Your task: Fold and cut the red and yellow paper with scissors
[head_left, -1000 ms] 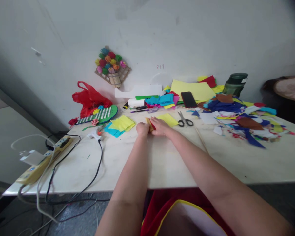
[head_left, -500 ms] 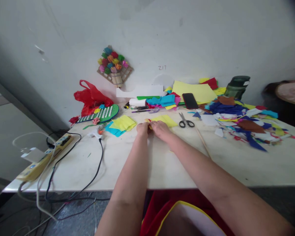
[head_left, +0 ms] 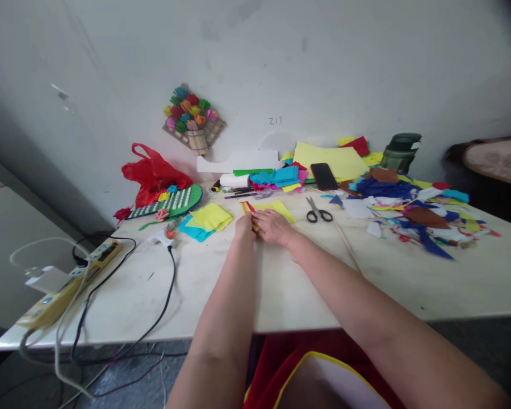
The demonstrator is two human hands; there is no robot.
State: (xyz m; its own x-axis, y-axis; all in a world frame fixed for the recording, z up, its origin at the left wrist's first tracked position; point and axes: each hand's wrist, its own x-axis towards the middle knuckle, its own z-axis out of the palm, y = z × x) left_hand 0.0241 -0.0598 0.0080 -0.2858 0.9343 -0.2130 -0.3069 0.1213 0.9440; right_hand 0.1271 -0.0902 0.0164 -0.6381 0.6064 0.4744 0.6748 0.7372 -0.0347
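A narrow folded strip of yellow and red paper sticks out beyond my fingers at the middle of the table. My left hand is closed on its near left side. From the right, my right hand presses its fingers together on the same strip, and its fingertips are partly hidden. Under and behind the right hand lies a yellow paper sheet. To the left are more yellow paper and blue paper. Black-handled scissors lie right of my hands.
A thin wooden stick lies beside my right forearm. Paper scraps heap at the right, near a green bottle. A phone rests at the back. On the left are a glue gun, its cord and a power strip.
More of the yellow and red strip now shows beyond my fingers. My right hand lies a little flatter and lower. The whole view has shifted slightly.
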